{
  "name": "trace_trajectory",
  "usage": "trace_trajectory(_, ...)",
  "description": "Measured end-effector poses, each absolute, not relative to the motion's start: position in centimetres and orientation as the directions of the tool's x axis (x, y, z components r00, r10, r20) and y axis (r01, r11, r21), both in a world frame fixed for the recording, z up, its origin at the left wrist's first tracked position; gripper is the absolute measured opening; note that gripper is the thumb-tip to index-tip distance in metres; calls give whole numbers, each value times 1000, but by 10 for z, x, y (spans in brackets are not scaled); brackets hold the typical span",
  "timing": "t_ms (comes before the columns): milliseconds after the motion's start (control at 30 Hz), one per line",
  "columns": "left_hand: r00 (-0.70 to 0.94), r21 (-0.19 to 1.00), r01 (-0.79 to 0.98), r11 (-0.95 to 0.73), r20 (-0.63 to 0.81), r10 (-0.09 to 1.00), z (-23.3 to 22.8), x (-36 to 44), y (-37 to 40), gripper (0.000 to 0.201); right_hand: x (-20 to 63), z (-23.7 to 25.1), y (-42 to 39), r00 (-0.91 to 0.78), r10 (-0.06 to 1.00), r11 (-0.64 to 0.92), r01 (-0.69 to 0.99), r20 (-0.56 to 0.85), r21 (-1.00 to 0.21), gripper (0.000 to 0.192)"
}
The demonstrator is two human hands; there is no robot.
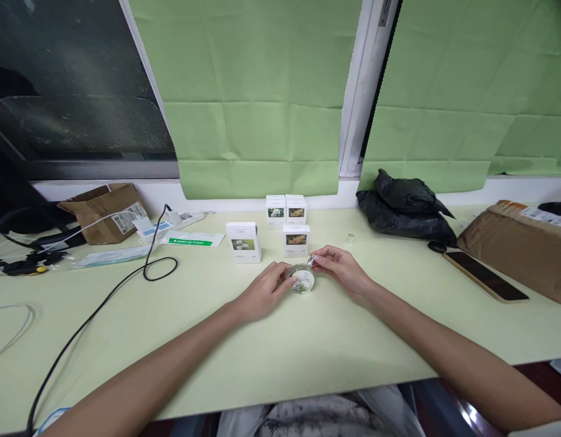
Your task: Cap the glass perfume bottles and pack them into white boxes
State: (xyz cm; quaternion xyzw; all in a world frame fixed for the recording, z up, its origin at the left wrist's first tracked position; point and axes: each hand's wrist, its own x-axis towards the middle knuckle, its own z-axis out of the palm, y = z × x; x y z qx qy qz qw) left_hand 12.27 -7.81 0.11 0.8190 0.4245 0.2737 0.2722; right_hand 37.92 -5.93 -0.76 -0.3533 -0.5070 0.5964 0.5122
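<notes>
Left grip [266, 290] on a round dish [303, 281] with transparent rim.

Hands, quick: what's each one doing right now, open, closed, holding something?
Left hand: closed on the side of the round dish.
Right hand: closed, fingertips pinching a small shiny piece at the dish's edge.

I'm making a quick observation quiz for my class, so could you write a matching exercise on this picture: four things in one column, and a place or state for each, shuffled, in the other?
Things
1. phone
2. left hand
3. black plastic
4. right hand

Places or states
A. at the left edge of the dish
B. pinching a small shiny thing
C. dark screen facing up
D. below the right blind

Pairs: 1-C, 2-A, 3-D, 4-B
</notes>
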Motion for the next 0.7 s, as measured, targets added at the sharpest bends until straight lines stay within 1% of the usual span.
trace_trajectory(133, 488, 685, 546, -483, 208, 847, 2, 123, -78, 37, 380, -8, -60, -248, 966, -8, -287, 66, -958, 33)
trace_trajectory(700, 491, 702, 529, -476, 204, 847, 3, 123, -77, 37, 381, -12, -59, -270, 962, -45, -311, 43, -949, 29)
